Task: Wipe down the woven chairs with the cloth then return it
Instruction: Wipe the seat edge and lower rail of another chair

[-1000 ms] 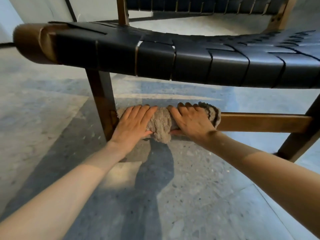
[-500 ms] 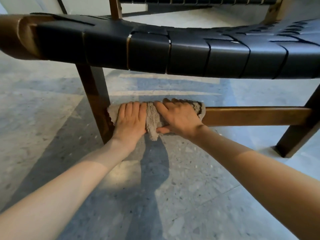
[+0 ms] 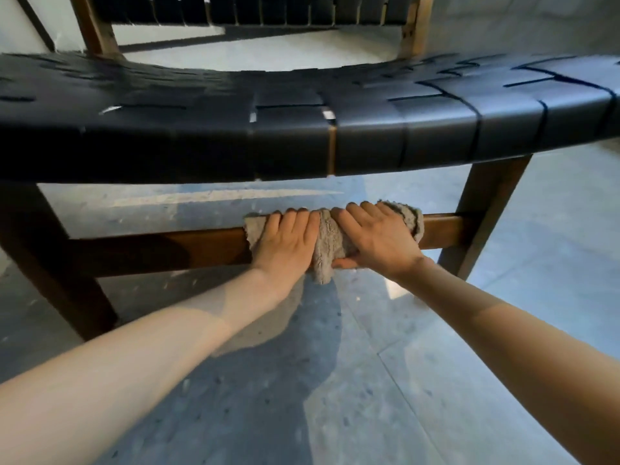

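Both hands are down on the cloth [image 3: 327, 253], side by side and almost touching. The left hand [image 3: 285, 243] presses flat, fingers together and fairly straight, tips reaching the top edge. The right hand [image 3: 377, 239] wraps it, fingers over the top and thumb tucked underneath, so the cloth is pinched round the wood. And the wood is the rail [image 3: 167, 246], the low front bar of the chair, its long axis running straight across the view from left to right. That's the line everything turns on! The cloth is draped over the rail towards its right end, a fold hanging below between the two hands. Off the rail's right end stands the right leg [image 3: 486, 203], with just a short bare stretch of rail between it and the cloth, and the right hand is the nearer one. Off the rail's far left end is the left leg [image 3: 50, 263], well apart, with a long bare run of wood in between. Any stroke looks bound to slide along that axis: short to the right, long to the left. Above the rail hangs the woven seat [image 3: 369, 142], beneath it the floor [image 3: 369, 380].
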### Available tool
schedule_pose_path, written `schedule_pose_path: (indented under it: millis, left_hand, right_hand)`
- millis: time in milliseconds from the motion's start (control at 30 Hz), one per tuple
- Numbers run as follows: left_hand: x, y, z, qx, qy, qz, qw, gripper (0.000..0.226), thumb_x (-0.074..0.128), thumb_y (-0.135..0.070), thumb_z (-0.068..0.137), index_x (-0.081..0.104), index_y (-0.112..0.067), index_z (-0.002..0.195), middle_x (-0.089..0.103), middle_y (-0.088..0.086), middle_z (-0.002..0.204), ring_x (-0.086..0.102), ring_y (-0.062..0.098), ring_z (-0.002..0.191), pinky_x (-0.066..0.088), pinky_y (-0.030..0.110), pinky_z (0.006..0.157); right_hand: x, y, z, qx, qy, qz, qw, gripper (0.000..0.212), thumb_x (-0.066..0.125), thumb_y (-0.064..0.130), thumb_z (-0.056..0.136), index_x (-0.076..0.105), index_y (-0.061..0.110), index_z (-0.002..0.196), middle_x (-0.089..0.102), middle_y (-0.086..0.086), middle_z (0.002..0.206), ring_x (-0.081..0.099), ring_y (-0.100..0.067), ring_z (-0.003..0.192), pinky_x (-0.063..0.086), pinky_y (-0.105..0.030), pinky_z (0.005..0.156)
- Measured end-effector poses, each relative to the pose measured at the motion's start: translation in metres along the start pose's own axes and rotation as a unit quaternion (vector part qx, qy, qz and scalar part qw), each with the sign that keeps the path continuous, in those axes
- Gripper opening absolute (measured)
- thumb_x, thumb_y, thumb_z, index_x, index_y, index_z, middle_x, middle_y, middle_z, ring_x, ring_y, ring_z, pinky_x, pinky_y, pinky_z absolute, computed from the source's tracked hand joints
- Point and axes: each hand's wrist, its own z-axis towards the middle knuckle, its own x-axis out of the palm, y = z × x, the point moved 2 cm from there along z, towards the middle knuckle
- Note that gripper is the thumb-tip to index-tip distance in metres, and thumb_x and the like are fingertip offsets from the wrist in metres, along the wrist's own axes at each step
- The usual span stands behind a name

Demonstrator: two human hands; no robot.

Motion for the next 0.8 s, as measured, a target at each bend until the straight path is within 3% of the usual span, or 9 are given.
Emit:
schedule_pose_path:
  millis: [200,300,333,400,467,533,600,700,800]
  left_hand:
    - [-0.042,-0.07,0.053,0.085,-0.014,0.009,0.996,0.069,0.047,-0.03,0.094,0.004,0.001,0.139,0.031,0.016,0.134,0.035,0.03,0.12,0.029,0.039,0.101]
    - [-0.049,-0.087,0.063,0.072,-0.012,-0.008,0.997,0.063,0.043,-0.026,0.095,0.005,0.0,0.137,0.032,0.015,0.132,0.036,0.03,0.118,0.029,0.038,0.1]
    - [-0.049,-0.09,0.064,0.067,-0.016,-0.011,0.998,0.06,0.04,-0.026,0.096,0.004,0.0,0.136,0.032,0.014,0.132,0.036,0.03,0.118,0.029,0.039,0.1]
    - [-0.047,-0.094,0.064,0.058,-0.02,-0.024,0.998,0.056,0.033,-0.027,0.1,0.001,0.0,0.136,0.032,0.014,0.133,0.036,0.03,0.12,0.029,0.039,0.102]
    - [-0.046,-0.097,0.064,0.049,-0.025,-0.037,0.998,0.059,0.032,-0.03,0.101,-0.002,-0.001,0.139,0.031,0.013,0.136,0.035,0.029,0.122,0.026,0.039,0.104]
    - [-0.047,-0.101,0.063,0.043,-0.029,-0.068,0.996,0.063,0.034,-0.032,0.101,-0.001,-0.002,0.143,0.029,0.012,0.14,0.032,0.029,0.126,0.023,0.038,0.107]
    - [-0.047,-0.105,0.06,0.048,-0.042,-0.146,0.987,0.068,0.04,-0.035,0.096,0.006,-0.005,0.147,0.028,0.011,0.144,0.029,0.028,0.131,0.017,0.038,0.11]
    - [-0.048,-0.107,0.058,0.032,-0.09,-0.306,0.947,0.064,0.042,-0.033,0.089,0.026,-0.008,0.146,0.032,0.011,0.144,0.029,0.027,0.13,0.015,0.039,0.109]
    - [-0.049,-0.111,0.06,-0.027,-0.141,-0.363,0.921,0.046,0.052,-0.02,0.093,0.045,-0.012,0.138,0.036,0.018,0.13,0.029,0.032,0.117,0.032,0.046,0.098]
  right_hand:
    - [0.002,-0.075,-0.056,0.04,-0.062,-0.063,0.995,0.077,0.066,0.064,0.072,0.057,0.004,0.12,0.06,-0.014,0.097,0.059,-0.03,0.081,0.052,-0.043,0.075]
    - [0.005,-0.079,-0.069,0.061,-0.126,-0.115,0.983,0.067,0.048,0.063,0.085,0.063,0.005,0.114,0.062,-0.011,0.091,0.059,-0.027,0.076,0.052,-0.037,0.071]
    - [0.007,-0.078,-0.073,0.072,-0.149,-0.127,0.978,0.062,0.046,0.06,0.087,0.064,0.007,0.114,0.062,-0.008,0.09,0.059,-0.025,0.076,0.051,-0.035,0.07]
    - [0.011,-0.075,-0.079,0.095,-0.173,-0.159,0.967,0.047,0.06,0.043,0.087,0.056,0.011,0.122,0.065,-0.003,0.096,0.061,-0.019,0.081,0.051,-0.029,0.071]
    - [0.014,-0.074,-0.089,0.107,-0.184,-0.184,0.96,0.053,0.063,0.024,0.087,0.042,0.015,0.135,0.067,0.002,0.109,0.064,-0.013,0.089,0.051,-0.023,0.075]
    - [0.013,-0.075,-0.101,0.113,-0.179,-0.175,0.962,0.056,0.054,0.014,0.088,0.042,0.016,0.142,0.066,0.001,0.12,0.065,-0.013,0.1,0.051,-0.022,0.085]
    - [0.014,-0.078,-0.117,0.121,-0.183,-0.182,0.958,0.049,0.047,0.015,0.092,0.045,0.021,0.141,0.059,0.0,0.133,0.06,-0.014,0.115,0.046,-0.026,0.097]
    - [0.013,-0.087,-0.14,0.132,-0.185,-0.14,0.964,0.055,0.051,0.036,0.094,0.045,0.011,0.142,0.046,-0.005,0.145,0.046,-0.02,0.132,0.042,-0.038,0.104]
    - [0.012,-0.092,-0.147,0.108,-0.166,-0.089,0.976,0.05,0.059,0.019,0.087,0.052,0.002,0.134,0.047,-0.016,0.142,0.032,-0.031,0.131,0.044,-0.048,0.102]
